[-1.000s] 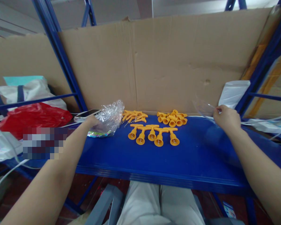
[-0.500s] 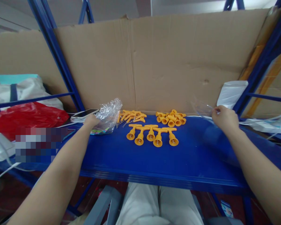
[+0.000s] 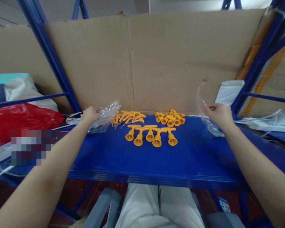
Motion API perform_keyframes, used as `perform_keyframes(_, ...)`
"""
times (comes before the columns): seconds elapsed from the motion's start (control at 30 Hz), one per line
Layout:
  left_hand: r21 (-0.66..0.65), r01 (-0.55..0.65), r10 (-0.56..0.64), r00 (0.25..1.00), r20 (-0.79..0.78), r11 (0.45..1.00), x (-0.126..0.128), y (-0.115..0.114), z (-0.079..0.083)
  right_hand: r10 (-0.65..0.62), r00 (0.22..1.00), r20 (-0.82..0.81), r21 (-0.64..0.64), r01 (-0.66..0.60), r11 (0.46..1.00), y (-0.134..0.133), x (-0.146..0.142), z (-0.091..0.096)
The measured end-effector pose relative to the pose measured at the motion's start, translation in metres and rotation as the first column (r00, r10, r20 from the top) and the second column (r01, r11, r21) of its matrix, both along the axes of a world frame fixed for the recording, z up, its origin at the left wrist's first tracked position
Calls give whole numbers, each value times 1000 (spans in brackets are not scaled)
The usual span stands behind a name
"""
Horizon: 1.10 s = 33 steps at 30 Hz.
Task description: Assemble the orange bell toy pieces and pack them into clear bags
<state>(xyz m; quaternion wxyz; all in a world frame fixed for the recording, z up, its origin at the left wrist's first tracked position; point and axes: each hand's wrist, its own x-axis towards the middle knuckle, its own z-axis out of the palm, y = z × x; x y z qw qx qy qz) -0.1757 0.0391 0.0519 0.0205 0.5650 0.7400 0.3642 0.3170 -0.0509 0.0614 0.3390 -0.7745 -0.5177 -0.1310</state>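
Note:
My left hand (image 3: 90, 115) is closed on the edge of a clear plastic bag (image 3: 110, 111) with coloured print at its bottom, at the left back of the table. At the right, my right hand (image 3: 220, 114) pinches a second clear plastic bag (image 3: 205, 118), which hangs down to the tabletop. Between the hands lie several orange corkscrew handles (image 3: 130, 116) with metal spirals. Right of them is a heap of orange bell-shaped caps (image 3: 172, 118). In front, several assembled orange corkscrews (image 3: 150, 136) lie in a row, spiral tips showing inside the bells.
The blue table (image 3: 142, 161) backs onto a cardboard wall (image 3: 166, 63) between blue metal posts. Red plastic (image 3: 26, 120) and a white bag (image 3: 38, 91) sit at the left. White cables (image 3: 72, 120) run behind my left hand. A white packet (image 3: 230, 91) leans at the back right.
My right hand has moved slightly left and its plastic bag now hangs lower and shows more plainly. My left hand has risen a little beside its bag. The view has shifted slightly.

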Motion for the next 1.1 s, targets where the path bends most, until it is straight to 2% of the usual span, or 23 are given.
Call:
perform_keyframes(0.07, 18, -56, 56, 998, -31, 998, 25, -5, 14, 61, 997, -37, 12, -61, 998, 2, -4, 4)
perform_keyframes(0.1, 53, -25, 26, 1000, -16, 998, 41, -8, 20, 100, 993, -63, 23, -99, 995, 4, -7, 6)
perform_keyframes(0.2, 207, 231, -256, 961, 103, 951, 96, -19, 31, 267, 926, -266, 110, -246, 963, 13, -17, 7)
perform_keyframes(0.27, 232, 425, -474, 850, 230, 875, 135, -30, 31, 388, 806, -446, 202, -332, 921, 18, -29, 7)
perform_keyframes(0.33, 174, 654, -666, 654, 359, 736, 175, -43, 27, 465, 686, -560, 238, -405, 883, 22, -44, 7)
perform_keyframes(0.37, 146, 735, -712, 556, 430, 662, 193, -50, 24, 497, 633, -594, 254, -438, 862, 23, -53, 7)
perform_keyframes(0.47, 81, 856, -706, 363, 608, 511, 239, -67, 10, 522, 543, -658, 254, -493, 832, 22, -76, 8)
perform_keyframes(0.57, 107, 888, -677, 259, 689, 448, 264, -73, -5, 553, 452, -700, 267, -552, 790, 18, -90, 4)
perform_keyframes(0.67, 143, 868, -667, 251, 701, 476, 268, -67, -20, 615, 342, -711, 310, -633, 710, 17, -90, -5)
perform_keyframes(0.7, 146, 854, -664, 269, 698, 500, 266, -64, -23, 630, 329, -704, 320, -644, 695, 18, -86, -9)
perform_keyframes(0.77, 135, 820, -645, 324, 692, 557, 258, -57, -28, 649, 363, -668, 339, -628, 701, 22, -75, -20)
perform_keyframes(0.87, 117, 772, -591, 370, 717, 625, 246, -48, -29, 624, 559, -546, 402, -479, 781, 31, -52, -35)
perform_keyframes(0.93, 104, 756, -549, 366, 751, 646, 240, -44, -27, 548, 643, -536, 400, -379, 835, 36, -38, -41)
perform_keyframes(1.03, 80, 740, -499, 365, 786, 668, 238, -44, -25, 411, 646, -644, 322, -258, 911, 37, -29, -44)
perform_keyframes(1.1, 72, 740, -477, 352, 806, 669, 239, -47, -24, 333, 629, -703, 233, -239, 943, 35, -29, -43)
